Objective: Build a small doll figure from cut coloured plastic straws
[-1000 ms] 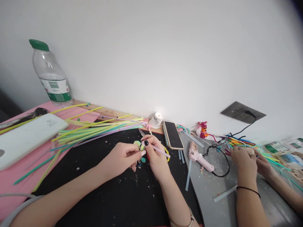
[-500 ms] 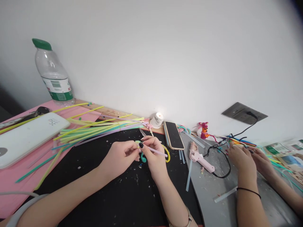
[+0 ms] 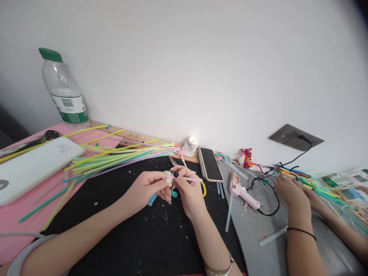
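Above the black mat (image 3: 129, 237), my left hand (image 3: 151, 188) pinches a small pipe-cleaner craft, mostly hidden by my fingers. A blue fuzzy part (image 3: 152, 199) shows below that hand, and a teal curl (image 3: 174, 194) hangs between both hands. My right hand (image 3: 188, 191) is closed, thumb and fingers pinching a lavender pipe cleaner (image 3: 193, 179). Its free end points right, and its other end meets the craft at my left fingertips. A yellow loop (image 3: 204, 189) shows just beyond my right hand; whether it joins the craft I cannot tell.
Several loose pipe cleaners (image 3: 115, 159) lie behind on the left, near a white power bank (image 3: 43, 165) and a bottle (image 3: 67, 92). A lit candle (image 3: 191, 145), a phone (image 3: 211, 165) and a pink glue gun (image 3: 243, 193) stand or lie rightward. A co-worker's hands (image 3: 293, 191) work at far right.
My hands have shifted slightly, and the lavender pipe cleaner now lies more level. The blue part has come into view below my left hand. The co-worker's hands have moved a little.
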The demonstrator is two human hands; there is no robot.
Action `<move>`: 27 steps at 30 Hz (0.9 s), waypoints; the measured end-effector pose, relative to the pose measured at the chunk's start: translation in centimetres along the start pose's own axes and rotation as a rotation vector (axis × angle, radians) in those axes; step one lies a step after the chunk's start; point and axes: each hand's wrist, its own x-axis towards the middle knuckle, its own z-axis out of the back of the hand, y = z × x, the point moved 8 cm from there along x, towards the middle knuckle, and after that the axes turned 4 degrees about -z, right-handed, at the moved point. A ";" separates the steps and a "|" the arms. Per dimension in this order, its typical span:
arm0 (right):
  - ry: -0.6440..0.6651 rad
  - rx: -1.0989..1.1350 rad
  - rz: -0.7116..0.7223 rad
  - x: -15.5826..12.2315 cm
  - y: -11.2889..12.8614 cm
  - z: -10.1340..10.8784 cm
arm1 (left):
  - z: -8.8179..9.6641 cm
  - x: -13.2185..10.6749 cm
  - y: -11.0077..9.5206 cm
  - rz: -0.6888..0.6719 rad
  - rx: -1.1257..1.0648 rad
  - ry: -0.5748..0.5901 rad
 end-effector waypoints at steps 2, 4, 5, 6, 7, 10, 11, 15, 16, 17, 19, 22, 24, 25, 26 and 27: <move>0.018 0.045 -0.045 0.1 -0.5 0.0 | -0.3 0.1 0.3 0.002 -0.052 0.039; 0.032 0.096 -0.087 0.2 -0.9 0.0 | -0.4 0.2 0.5 -0.002 -0.105 0.060; 0.040 0.123 -0.105 0.2 -1.1 0.0 | -0.5 0.2 0.6 0.001 -0.134 0.073; 0.052 0.150 -0.118 0.1 -1.2 -0.1 | -0.6 0.2 0.7 0.011 -0.164 0.085; 0.068 0.171 -0.127 0.1 -1.2 -0.3 | -0.7 0.1 0.9 0.026 -0.193 0.103; 0.141 0.189 -0.144 -0.1 -1.1 -1.0 | -1.3 -0.1 1.3 0.089 -0.280 0.165; 0.171 0.186 -0.149 -0.2 -1.1 -1.2 | -1.5 -0.2 1.4 0.110 -0.309 0.186; 0.284 0.166 -0.153 -0.5 -1.0 -2.1 | -2.2 -0.7 1.7 0.179 -0.427 0.262; 0.303 0.156 -0.149 -0.5 -0.9 -2.2 | -2.4 -0.8 1.8 0.198 -0.453 0.283; 0.317 0.145 -0.147 -0.6 -0.9 -2.3 | -2.6 -0.9 1.9 0.217 -0.478 0.299; 0.333 0.119 -0.142 -0.7 -0.8 -2.4 | -2.8 -1.1 2.1 0.258 -0.516 0.314; 0.345 0.093 -0.142 -0.8 -0.7 -2.5 | -2.9 -1.3 2.3 0.303 -0.534 0.309; 0.348 0.084 -0.151 -0.8 -0.6 -2.6 | -3.2 -1.5 2.3 0.327 -0.531 0.340; 0.348 0.079 -0.156 -0.8 -0.6 -2.6 | -3.3 -1.6 2.4 0.339 -0.528 0.362; 0.349 0.074 -0.161 -0.8 -0.6 -2.6 | -3.4 -1.7 2.4 0.348 -0.526 0.384; 0.351 0.070 -0.164 -0.9 -0.6 -2.7 | -3.5 -1.8 2.5 0.354 -0.526 0.401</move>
